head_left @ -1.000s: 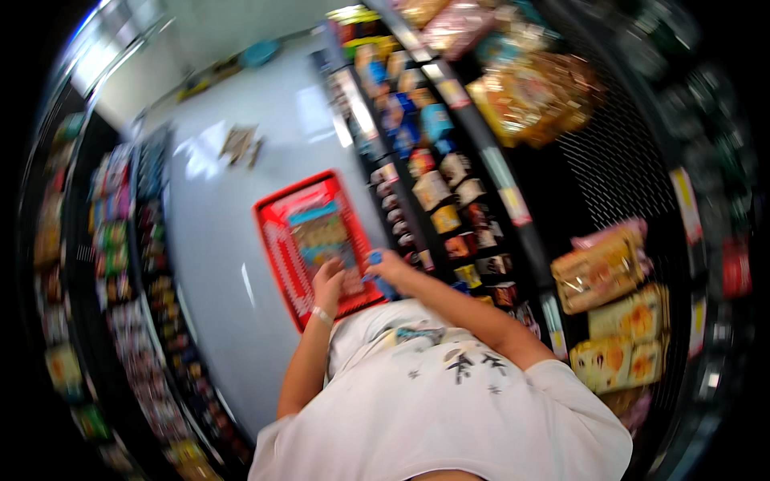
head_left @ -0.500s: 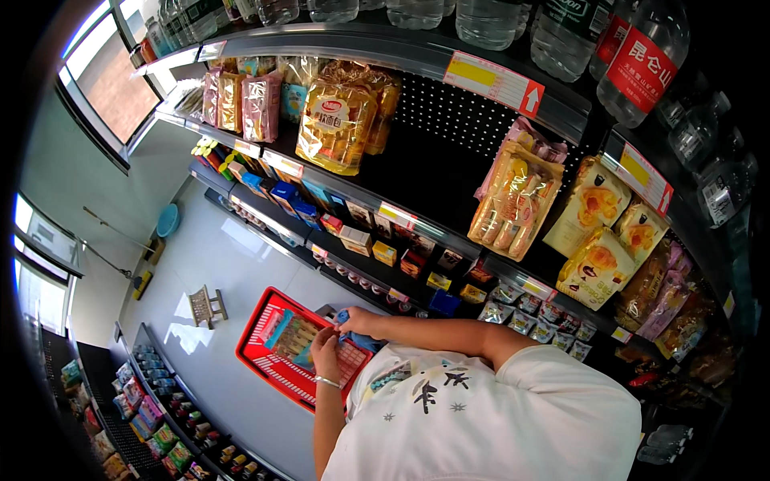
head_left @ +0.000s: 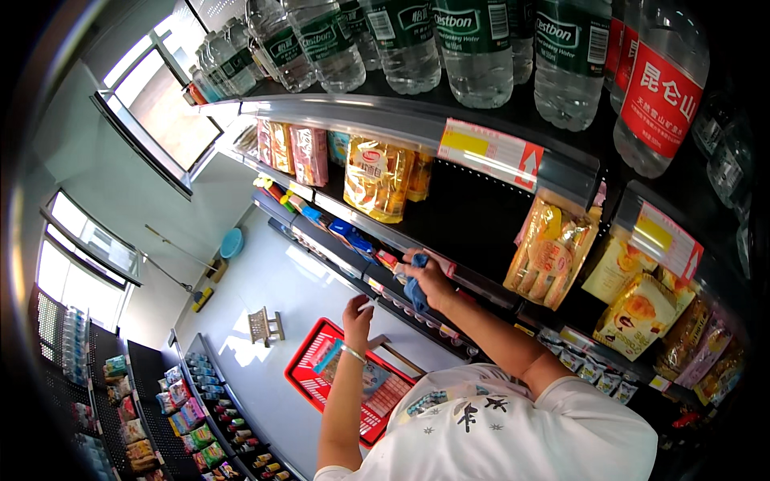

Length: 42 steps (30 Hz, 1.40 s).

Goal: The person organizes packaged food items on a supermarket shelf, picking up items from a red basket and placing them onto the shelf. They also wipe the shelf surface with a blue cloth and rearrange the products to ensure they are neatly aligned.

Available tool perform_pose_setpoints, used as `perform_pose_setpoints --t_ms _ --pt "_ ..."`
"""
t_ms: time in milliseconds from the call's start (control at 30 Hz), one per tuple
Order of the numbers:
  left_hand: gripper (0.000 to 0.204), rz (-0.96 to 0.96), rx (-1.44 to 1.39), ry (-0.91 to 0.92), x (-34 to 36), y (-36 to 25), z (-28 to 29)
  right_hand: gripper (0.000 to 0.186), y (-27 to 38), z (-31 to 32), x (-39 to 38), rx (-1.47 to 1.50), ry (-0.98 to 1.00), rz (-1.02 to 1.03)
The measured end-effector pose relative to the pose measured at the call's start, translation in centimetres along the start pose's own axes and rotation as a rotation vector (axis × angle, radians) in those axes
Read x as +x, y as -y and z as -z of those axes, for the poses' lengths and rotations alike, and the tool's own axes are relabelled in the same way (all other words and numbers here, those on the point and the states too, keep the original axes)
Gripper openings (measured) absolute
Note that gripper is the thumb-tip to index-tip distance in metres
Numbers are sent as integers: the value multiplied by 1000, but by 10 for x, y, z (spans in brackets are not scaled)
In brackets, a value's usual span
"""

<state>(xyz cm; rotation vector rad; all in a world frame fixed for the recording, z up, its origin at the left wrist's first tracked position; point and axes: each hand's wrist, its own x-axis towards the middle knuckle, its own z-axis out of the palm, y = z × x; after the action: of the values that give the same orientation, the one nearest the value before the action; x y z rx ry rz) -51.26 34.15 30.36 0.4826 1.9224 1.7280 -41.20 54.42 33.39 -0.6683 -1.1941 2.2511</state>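
My right hand (head_left: 435,282) grips a crumpled blue cloth (head_left: 416,287) at the front edge of the shelf (head_left: 469,276), beside small boxed goods. My left hand (head_left: 358,321) is raised over the far rim of a red shopping basket (head_left: 297,367); its fingers are loosely bent and apart, with nothing visible in them. Inside the basket lies a clear and light-blue package (head_left: 327,357), partly hidden by my left forearm. A bag of bread rolls (head_left: 552,252) stands on the shelf to the right of my right hand, and golden bread bags (head_left: 377,180) stand to its left.
Water bottles (head_left: 479,56) line the upper shelf. Yellow-white food bags (head_left: 638,317) sit at the right. A small stool (head_left: 265,327), a blue basin (head_left: 232,243) and a yellow-headed broom (head_left: 202,301) are on the floor. Another snack shelf (head_left: 152,385) runs along the left.
My right hand has moved up from the basket to the shelf with the blue cloth. My left hand has lifted off the package. The view has shifted, showing more of the bottles.
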Motion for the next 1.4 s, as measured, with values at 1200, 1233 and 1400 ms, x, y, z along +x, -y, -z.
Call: perform_pose_setpoints --t_ms 1200,1233,1400 --pt "74 -692 245 -180 143 -182 -51 60 102 -38 30 -62 57 292" --pt "75 -727 284 -254 126 -185 -44 64 105 -42 20 -104 98 271" --pt "81 -534 170 -383 28 -158 8 61 77 -71 -21 -344 232 299"
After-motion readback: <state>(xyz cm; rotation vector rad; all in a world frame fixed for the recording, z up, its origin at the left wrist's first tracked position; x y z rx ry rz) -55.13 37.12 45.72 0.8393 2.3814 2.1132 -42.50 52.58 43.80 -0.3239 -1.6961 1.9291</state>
